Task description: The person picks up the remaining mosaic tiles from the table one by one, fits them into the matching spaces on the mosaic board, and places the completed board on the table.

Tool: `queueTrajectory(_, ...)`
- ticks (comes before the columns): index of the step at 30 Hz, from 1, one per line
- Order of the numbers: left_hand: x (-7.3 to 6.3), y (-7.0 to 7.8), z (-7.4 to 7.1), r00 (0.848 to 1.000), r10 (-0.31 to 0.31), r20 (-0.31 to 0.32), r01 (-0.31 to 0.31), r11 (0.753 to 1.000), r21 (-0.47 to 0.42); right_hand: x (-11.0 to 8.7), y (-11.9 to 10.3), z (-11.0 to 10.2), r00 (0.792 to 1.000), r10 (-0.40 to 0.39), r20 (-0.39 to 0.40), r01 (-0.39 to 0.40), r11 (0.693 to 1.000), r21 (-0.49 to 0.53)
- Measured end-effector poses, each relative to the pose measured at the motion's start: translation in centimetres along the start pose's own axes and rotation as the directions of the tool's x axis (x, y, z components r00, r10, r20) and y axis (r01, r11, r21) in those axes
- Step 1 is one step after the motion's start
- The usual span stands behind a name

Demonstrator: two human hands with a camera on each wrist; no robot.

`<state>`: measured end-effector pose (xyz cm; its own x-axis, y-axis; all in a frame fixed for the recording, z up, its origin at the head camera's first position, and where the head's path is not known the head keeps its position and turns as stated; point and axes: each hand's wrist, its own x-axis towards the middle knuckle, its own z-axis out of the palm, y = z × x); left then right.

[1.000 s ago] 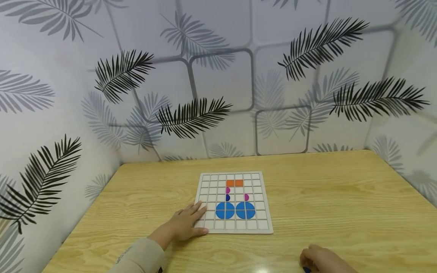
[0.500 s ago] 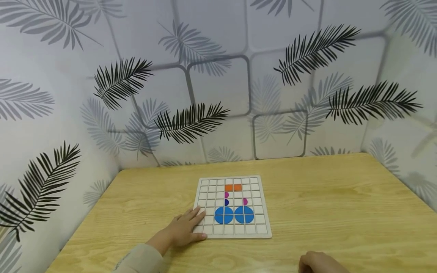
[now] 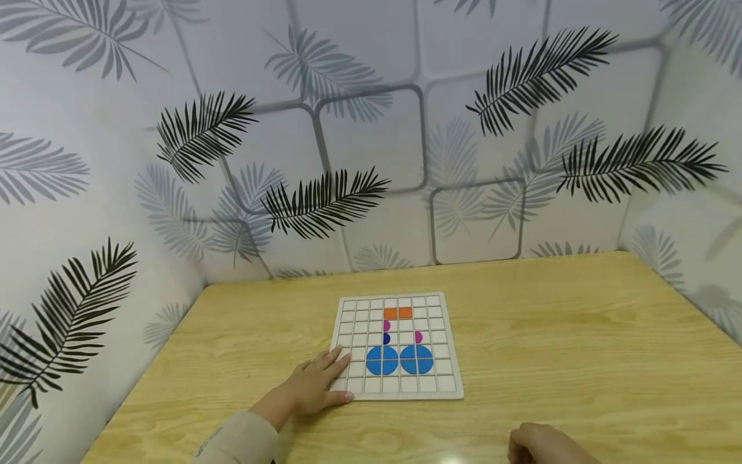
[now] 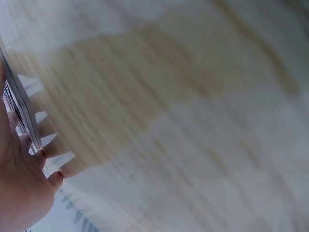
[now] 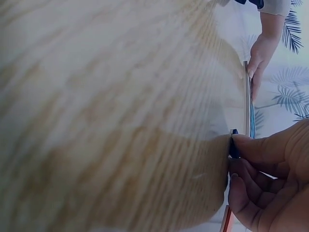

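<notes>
A white square grid board (image 3: pixel 431 385) lies on the table, bearing two blue circles made of quarter pieces (image 3: pixel 373 367), orange squares (image 3: pixel 391 314), magenta half-discs (image 3: pixel 418 337) and a dark blue half-disc (image 3: pixel 386 338). On the board's left edge rests my left hand (image 3: pixel 313 385), fingers extended and spread, thumb at the near left corner. My right hand (image 3: pixel 542 443) is at the bottom of the head view, apart from the board. In the right wrist view its thumb and fingers pinch a small dark blue piece (image 5: pixel 234 144), whose full shape is hidden.
The wood-grain table (image 3: pixel 551 335) stretches out on both sides of the board. Behind it stands a leaf-patterned wall (image 3: pixel 371 219). A thin reddish-orange edge (image 5: pixel 225 220) shows below the right hand in the right wrist view; what it belongs to is unclear.
The head view shifts slightly down and back up. A dark blue bit seen under the right hand one second ago is out of sight in the head view now. Both hands stay nearly still.
</notes>
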<state>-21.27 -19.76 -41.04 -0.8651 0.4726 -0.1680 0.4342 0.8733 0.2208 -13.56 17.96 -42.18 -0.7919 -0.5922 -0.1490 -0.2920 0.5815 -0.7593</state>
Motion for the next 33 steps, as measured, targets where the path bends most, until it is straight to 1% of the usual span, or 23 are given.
queueTrajectory(2, 0.1, -0.2, 0.2, 1.000, 0.000, 0.001, 0.000, 1.000, 0.010, -0.1, -0.1, 0.0, 1.000, 0.001, 0.006, -0.002, 0.999, 0.035)
queueTrajectory(4, 0.3, -0.5, 0.5, 1.000, -0.002, -0.001, 0.002, 1.000, 0.017, -0.2, -0.2, 0.0, 1.000, -0.016, 0.007, 0.015, 0.997, 0.070)
queueTrajectory(8, 0.5, -0.9, 0.9, 1.000, -0.006, -0.015, 0.006, 1.000, 0.029, -0.3, -0.6, -0.3, 0.998, -0.049, 0.025, 0.044, 0.982, 0.182)
queueTrajectory(10, 0.5, -1.0, 0.9, 1.000, -0.005, -0.016, 0.006, 1.000, 0.028, -0.2, -0.8, -0.5, 0.997, -0.066, 0.030, 0.058, 0.974, 0.220)
queueTrajectory(12, 0.4, -0.8, 0.7, 1.000, -0.002, -0.014, 0.003, 1.000, 0.022, 0.0, -0.9, -0.8, 0.995, -0.098, 0.024, 0.090, 0.969, 0.231)
queueTrajectory(15, 0.2, -0.3, 0.2, 1.000, -0.004, -0.002, 0.004, 1.000, 0.012, 0.4, -1.2, -1.2, 0.992, -0.124, 0.001, 0.121, 0.972, 0.201)
queueTrajectory(17, 0.0, 0.0, -0.1, 1.000, -0.002, 0.005, 0.002, 1.000, 0.001, 0.7, -1.5, -1.4, 0.994, -0.113, -0.008, 0.113, 0.973, 0.199)
queueTrajectory(19, -0.1, 0.2, -0.3, 1.000, -0.005, 0.013, 0.005, 1.000, -0.003, 1.0, -1.8, -1.7, 0.996, -0.086, -0.025, 0.089, 0.977, 0.192)
queueTrajectory(22, -0.1, 0.3, -0.3, 1.000, -0.003, 0.015, 0.003, 1.000, -0.005, 1.5, -2.2, -2.1, 0.997, -0.057, -0.053, 0.067, 0.976, 0.209)
queueTrajectory(25, -0.1, 0.3, -0.2, 1.000, -0.001, 0.015, 0.001, 1.000, -0.004, 2.1, -2.4, -2.5, 0.995, -0.055, -0.078, 0.071, 0.975, 0.212)
queueTrajectory(33, -0.1, 0.2, -0.3, 1.000, -0.009, 0.017, 0.009, 1.000, 0.003, 3.8, -3.0, -3.4, 0.993, -0.033, -0.117, 0.066, 0.953, 0.295)
